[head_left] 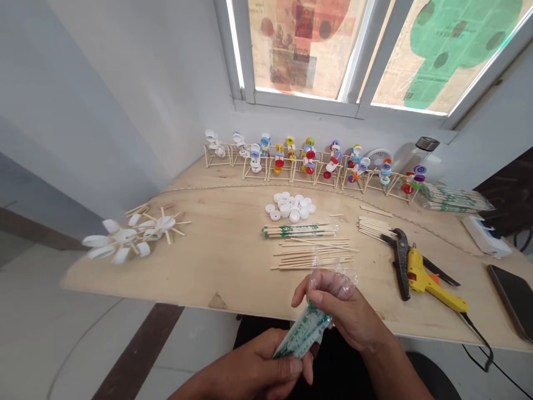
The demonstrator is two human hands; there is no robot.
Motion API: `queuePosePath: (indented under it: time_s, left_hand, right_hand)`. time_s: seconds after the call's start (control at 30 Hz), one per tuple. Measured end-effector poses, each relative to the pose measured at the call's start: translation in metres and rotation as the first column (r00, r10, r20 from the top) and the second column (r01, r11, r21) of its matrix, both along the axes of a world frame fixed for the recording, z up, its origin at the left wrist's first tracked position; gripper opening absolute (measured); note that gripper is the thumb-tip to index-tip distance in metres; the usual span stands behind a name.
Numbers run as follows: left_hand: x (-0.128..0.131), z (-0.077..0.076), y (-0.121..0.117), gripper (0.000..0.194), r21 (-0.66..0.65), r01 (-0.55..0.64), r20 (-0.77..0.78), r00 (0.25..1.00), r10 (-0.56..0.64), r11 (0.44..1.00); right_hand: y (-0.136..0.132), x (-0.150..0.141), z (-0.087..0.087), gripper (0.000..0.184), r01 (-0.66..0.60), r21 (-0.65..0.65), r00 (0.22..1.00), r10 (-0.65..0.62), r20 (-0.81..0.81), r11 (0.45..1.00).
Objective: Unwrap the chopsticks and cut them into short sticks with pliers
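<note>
My left hand (266, 361) grips a green-printed paper packet of wooden sticks (302, 333) low in the view, above my lap. My right hand (341, 311) pinches a crumpled clear plastic wrapper (333, 282) that runs from the packet's upper end. Both hands are close together, in front of the plywood board's (175, 266) near edge. Nearest on the board lie loose wooden sticks (312, 255), with a paper-wrapped bundle of sticks (297, 231) and a heap of white bottle caps (290, 206) beyond them.
To the right lie pruning shears (402, 261), a yellow glue gun (433, 289) and a phone (514, 300). Stick frames with coloured caps (308, 164) line the back edge below a window. A white spoon-and-stick wheel (133, 236) lies at the left.
</note>
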State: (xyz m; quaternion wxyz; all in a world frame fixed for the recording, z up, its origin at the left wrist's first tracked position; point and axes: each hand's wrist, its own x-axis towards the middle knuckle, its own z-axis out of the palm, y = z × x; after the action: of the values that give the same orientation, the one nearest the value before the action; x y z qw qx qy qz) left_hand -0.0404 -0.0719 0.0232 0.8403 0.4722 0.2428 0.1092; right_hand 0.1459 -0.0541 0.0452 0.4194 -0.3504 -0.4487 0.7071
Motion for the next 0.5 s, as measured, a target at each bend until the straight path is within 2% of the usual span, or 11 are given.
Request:
queuePosePath:
  time_s: [0.17, 0.27, 0.3, 0.43, 0.5]
  left_hand:
    - [-0.003, -0.005, 0.001, 0.028, -0.072, 0.029, 0.034, 0.999, -0.026, 0.997]
    - [-0.004, -0.007, 0.000, 0.026, -0.102, 0.040, 0.057, 0.998, -0.034, 0.994]
    - [-0.005, -0.007, 0.000, 0.026, -0.110, 0.050, 0.064, 0.997, -0.043, 0.993]
    - [-0.006, -0.006, 0.002, 0.026, -0.086, 0.088, 0.055, 0.995, -0.083, 0.992]
    - [-0.007, -0.002, 0.004, 0.026, -0.037, 0.099, 0.027, 0.995, -0.098, 0.994]
  right_hand:
    - [-0.005, 0.001, -0.007, 0.032, -0.071, 0.014, 0.982, 0.072, -0.176, 0.997]
    - [-0.006, 0.006, -0.008, 0.058, -0.149, 0.070, 0.972, 0.159, -0.175, 0.986]
    - [-0.007, 0.008, -0.007, 0.059, -0.174, 0.094, 0.971, 0.187, -0.149, 0.980]
    - [-0.008, 0.013, -0.004, 0.019, -0.179, 0.136, 0.981, 0.188, -0.054, 0.974]
    - [-0.009, 0.012, -0.002, 0.014, -0.137, 0.100, 0.988, 0.144, -0.060, 0.985]
